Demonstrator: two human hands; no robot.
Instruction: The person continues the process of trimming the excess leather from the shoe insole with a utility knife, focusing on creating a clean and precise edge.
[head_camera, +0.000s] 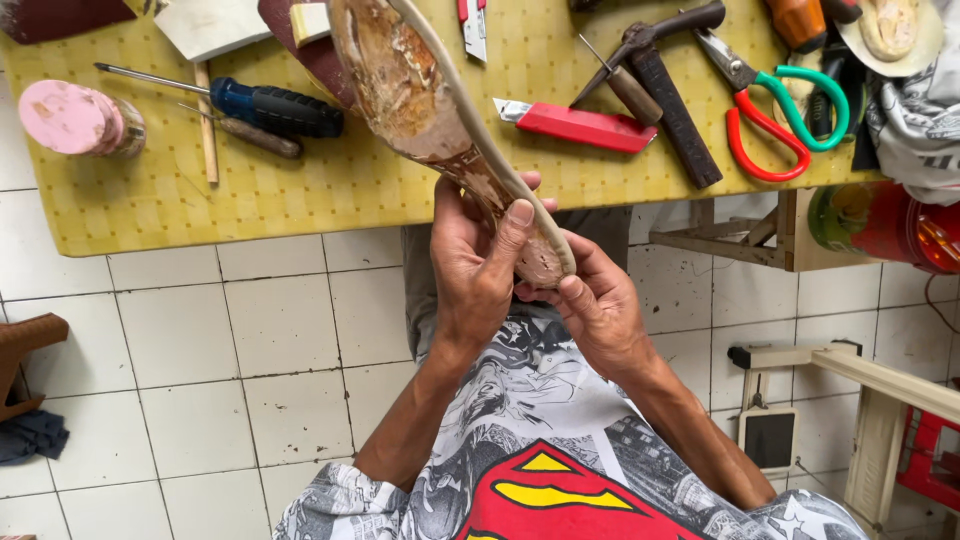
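Worn brown shoe sole with pale rim (430, 110) was gripped at its heel end — centre of the frame — by left hand (478, 265) and right hand (598, 305), fingers closed, above yellow checked table (300, 190).

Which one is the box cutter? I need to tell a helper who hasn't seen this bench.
Start at the yellow table above the hands. Right of the shoe sole held up over it, and left of the hammer, lies the box cutter. It is the only flat red bar there, with a silver tip pointing left; the scissors have looped red and green handles.
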